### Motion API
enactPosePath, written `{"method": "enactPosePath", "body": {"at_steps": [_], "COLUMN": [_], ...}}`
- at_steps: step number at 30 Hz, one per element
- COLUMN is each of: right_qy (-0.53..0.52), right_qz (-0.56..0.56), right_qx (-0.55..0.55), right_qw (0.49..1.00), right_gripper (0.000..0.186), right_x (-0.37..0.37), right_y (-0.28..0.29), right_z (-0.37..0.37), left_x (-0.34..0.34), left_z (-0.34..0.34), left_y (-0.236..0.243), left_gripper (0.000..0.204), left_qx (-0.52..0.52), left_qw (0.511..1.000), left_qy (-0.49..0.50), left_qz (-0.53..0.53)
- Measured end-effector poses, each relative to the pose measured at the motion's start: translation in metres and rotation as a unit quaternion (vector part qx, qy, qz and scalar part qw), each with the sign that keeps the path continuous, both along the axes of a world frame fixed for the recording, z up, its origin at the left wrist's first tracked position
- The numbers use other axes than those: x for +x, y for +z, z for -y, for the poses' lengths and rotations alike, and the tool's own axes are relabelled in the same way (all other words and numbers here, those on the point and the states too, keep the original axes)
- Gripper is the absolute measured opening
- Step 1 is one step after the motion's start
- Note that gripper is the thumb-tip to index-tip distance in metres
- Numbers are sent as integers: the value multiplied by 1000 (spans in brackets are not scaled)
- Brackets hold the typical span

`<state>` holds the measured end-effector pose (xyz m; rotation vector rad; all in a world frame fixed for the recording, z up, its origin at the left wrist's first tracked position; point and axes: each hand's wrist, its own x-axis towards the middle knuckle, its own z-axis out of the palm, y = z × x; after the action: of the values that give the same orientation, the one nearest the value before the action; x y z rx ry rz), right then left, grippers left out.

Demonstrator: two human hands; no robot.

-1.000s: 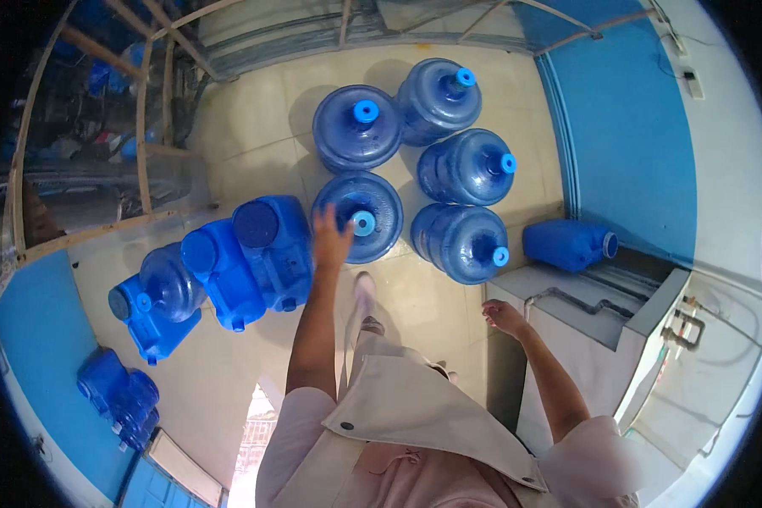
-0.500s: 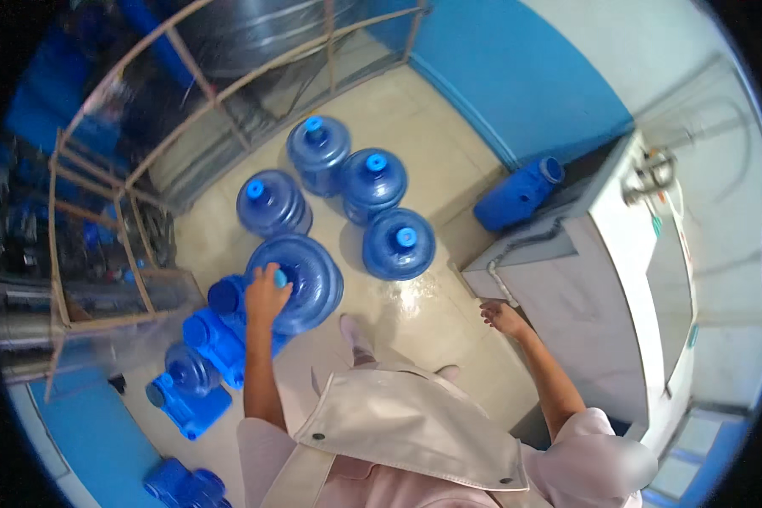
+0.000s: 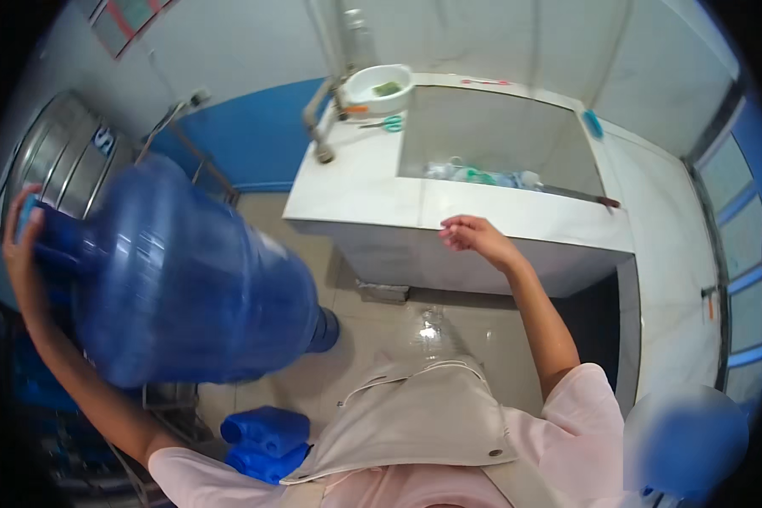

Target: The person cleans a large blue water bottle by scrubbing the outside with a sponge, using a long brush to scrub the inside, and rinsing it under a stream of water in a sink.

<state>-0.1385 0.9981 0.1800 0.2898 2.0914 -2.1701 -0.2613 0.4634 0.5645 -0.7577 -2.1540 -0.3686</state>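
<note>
My left hand (image 3: 25, 216) is closed round the capped neck of a large blue water jug (image 3: 195, 279), lifted and tilted on its side at the left, partly blurred. My right hand (image 3: 470, 233) is empty, its fingers loosely curled and slightly apart, in front of the white tiled sink counter (image 3: 339, 190). Blue jerrycans (image 3: 267, 432) lie low at bottom centre, left of my body. Another blue bottle (image 3: 326, 330) shows on the floor just behind the held jug, mostly hidden by it.
The counter has a basin (image 3: 491, 127) containing small items (image 3: 474, 174), a white tub (image 3: 377, 85), scissors (image 3: 388, 123), a knife (image 3: 601, 201) and a pipe tap (image 3: 313, 127). A steel tank (image 3: 59, 144) stands at left. A barred window (image 3: 745, 245) is at far right.
My left hand has taken the jug by its neck, raised it from the floor and tilted it sideways. The view has turned right toward the sink counter.
</note>
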Motion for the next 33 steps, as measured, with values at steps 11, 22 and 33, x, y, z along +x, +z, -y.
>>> {"method": "enactPosePath", "body": {"at_steps": [11,22,33], "right_qy": [-261,-313,-177], "right_qz": [-99,-64,74], "right_qx": [-21,52,67], "right_qw": [960,946,979], "right_gripper": [28,25,15], "right_x": [22,-124,-250], "right_y": [52,99,122], "right_z": [-237,-385,-457], "left_x": [-175,-198,-186], "left_z": [-318,-718,-840], "left_y": [-71,-292,-338], "left_gripper": [32,42,44], "left_qx": [454,269,130], "left_qw": [813,878,883], "left_qy": [-338,-301,-293], "left_qz": [139,260,344]}}
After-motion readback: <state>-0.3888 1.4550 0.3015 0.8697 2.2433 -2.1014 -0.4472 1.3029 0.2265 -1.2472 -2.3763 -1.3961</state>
